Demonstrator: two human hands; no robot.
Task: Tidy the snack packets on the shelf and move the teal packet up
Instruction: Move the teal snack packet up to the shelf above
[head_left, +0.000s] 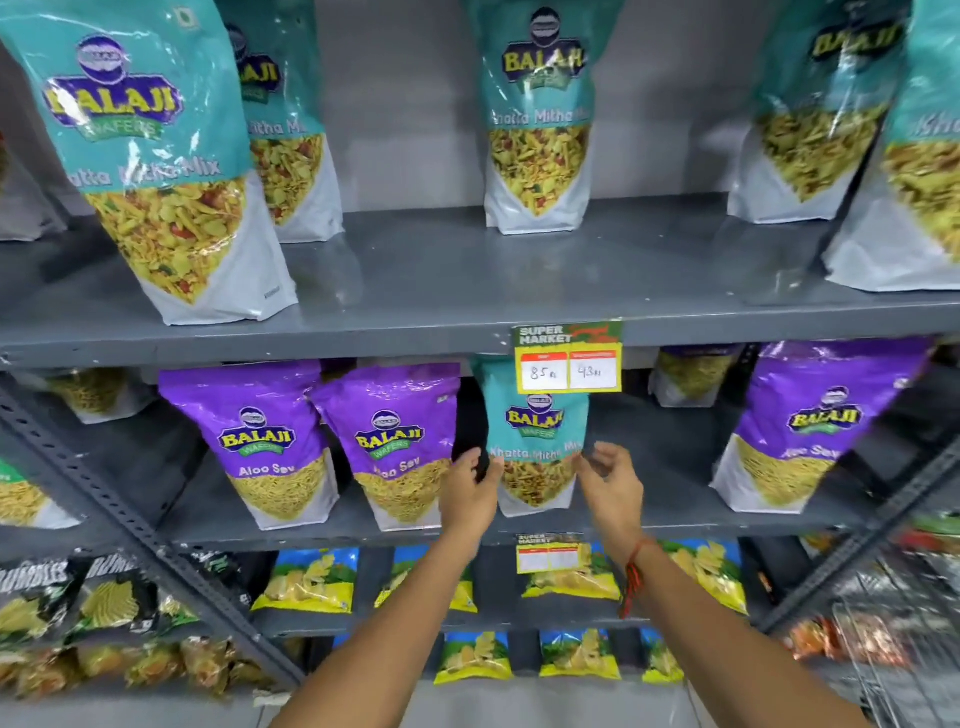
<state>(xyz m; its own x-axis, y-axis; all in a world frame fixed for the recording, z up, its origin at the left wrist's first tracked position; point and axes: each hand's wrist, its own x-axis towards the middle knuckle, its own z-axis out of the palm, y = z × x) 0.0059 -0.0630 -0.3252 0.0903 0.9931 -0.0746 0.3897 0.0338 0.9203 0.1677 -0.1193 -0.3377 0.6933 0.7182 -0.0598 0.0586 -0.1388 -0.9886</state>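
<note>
A teal Khatta Mitha Mix packet (535, 441) stands upright on the middle shelf (649, 514) among purple Aloo Sev packets (395, 441). Its top is partly hidden by a yellow price tag (569, 364). My left hand (470, 491) is at the packet's left edge, fingers spread and touching or nearly touching it. My right hand (610, 480) is at its right edge, fingers apart, not closed on it. The upper shelf (441, 291) carries several teal packets (150, 156) of the same kind, with a gap between them in the middle.
More purple packets (810, 426) stand at the right of the middle shelf. Yellow-and-blue chip packets (306, 582) fill the lower shelves, dark ones (78, 597) at lower left. A diagonal grey brace (130, 530) crosses the left side. A wire rack (893, 613) stands at right.
</note>
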